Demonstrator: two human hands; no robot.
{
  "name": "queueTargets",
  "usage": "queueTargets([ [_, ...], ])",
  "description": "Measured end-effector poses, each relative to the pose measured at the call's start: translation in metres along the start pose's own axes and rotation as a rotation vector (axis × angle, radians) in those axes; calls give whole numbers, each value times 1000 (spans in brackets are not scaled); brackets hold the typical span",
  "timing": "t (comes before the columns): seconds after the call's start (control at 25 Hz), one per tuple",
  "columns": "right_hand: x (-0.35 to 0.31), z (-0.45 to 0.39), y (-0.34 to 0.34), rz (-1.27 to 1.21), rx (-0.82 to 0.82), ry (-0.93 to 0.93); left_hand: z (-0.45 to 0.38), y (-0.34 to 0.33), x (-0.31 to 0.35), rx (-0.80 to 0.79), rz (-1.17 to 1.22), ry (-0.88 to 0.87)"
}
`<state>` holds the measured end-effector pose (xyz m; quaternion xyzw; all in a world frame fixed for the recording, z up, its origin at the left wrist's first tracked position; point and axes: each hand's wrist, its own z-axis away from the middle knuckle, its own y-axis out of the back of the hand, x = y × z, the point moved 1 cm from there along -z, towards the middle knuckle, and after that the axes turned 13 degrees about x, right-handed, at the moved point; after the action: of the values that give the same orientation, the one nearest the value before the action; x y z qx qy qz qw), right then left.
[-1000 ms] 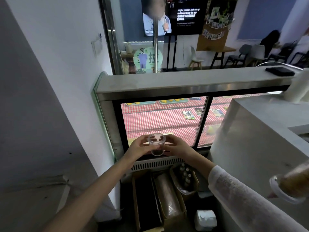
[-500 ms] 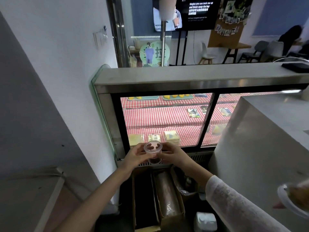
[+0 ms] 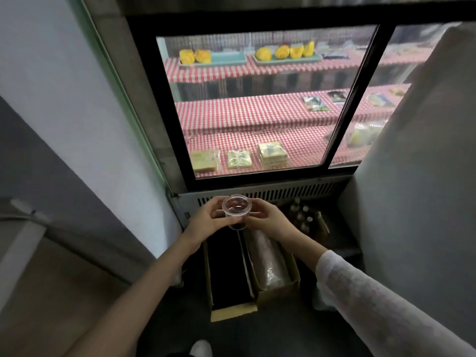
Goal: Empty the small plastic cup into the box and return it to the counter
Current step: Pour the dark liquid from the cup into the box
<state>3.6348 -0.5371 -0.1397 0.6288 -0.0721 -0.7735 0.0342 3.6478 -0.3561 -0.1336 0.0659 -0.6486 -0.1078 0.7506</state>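
I note a small clear plastic cup [image 3: 235,212] held upright between both hands, with a little dark matter at its bottom. My left hand [image 3: 206,222] wraps its fingers around the cup's left side; my right hand [image 3: 268,222] closes its fingers on the right side, so both hands hold the cup. The cup sits above the far end of two cardboard boxes on the floor, in front of the vent grille [image 3: 270,193] of a display case [image 3: 257,99].

The left box [image 3: 226,269] is open, and its inside is dark; I cannot tell its contents. The right box [image 3: 270,264] holds a long roll wrapped in clear plastic. Just right of it stands a smaller carton [image 3: 309,220] with several small bottles.

Inside the case, shelves covered in red checked cloth carry two pale trays [image 3: 283,57] with yellow items on the top shelf, and wrapped yellow packs [image 3: 239,158] on the bottom shelf.
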Motion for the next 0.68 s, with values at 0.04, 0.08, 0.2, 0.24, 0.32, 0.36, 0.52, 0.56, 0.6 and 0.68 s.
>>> queueTargets([
  [0.04, 26, -10, -6, 5, 1, 0, -10, -3, -26, -1, -9, -7],
  [0.08, 44, -18, -10, 11, -9, 1, -18, -6, -47, -7, -11, -6],
  [0.2, 104, -40, -24, 31, -34, 7, -40, -13, -114, -14, -17, -6],
  [0.24, 119, -45, -27, 31, -34, -2, -45, -16, -133, -13, -21, -4],
  [0.32, 156, -55, -37, 28, -41, 10, -57, -23, -174, -23, -27, -27],
  [0.36, 175, -60, -42, 33, -36, 11, -63, -26, -195, -22, -34, -35],
  [0.52, 232, -73, -56, 43, -57, 35, -78, -36, -258, -8, -64, -67],
  [0.56, 244, -77, -60, 44, -65, 47, -82, -38, -271, -1, -74, -78],
  [0.6, 256, -81, -63, 46, -68, 56, -87, -40, -283, 10, -79, -88],
  [0.68, 277, -88, -67, 45, -73, 86, -96, -44, -302, 19, -85, -116],
])
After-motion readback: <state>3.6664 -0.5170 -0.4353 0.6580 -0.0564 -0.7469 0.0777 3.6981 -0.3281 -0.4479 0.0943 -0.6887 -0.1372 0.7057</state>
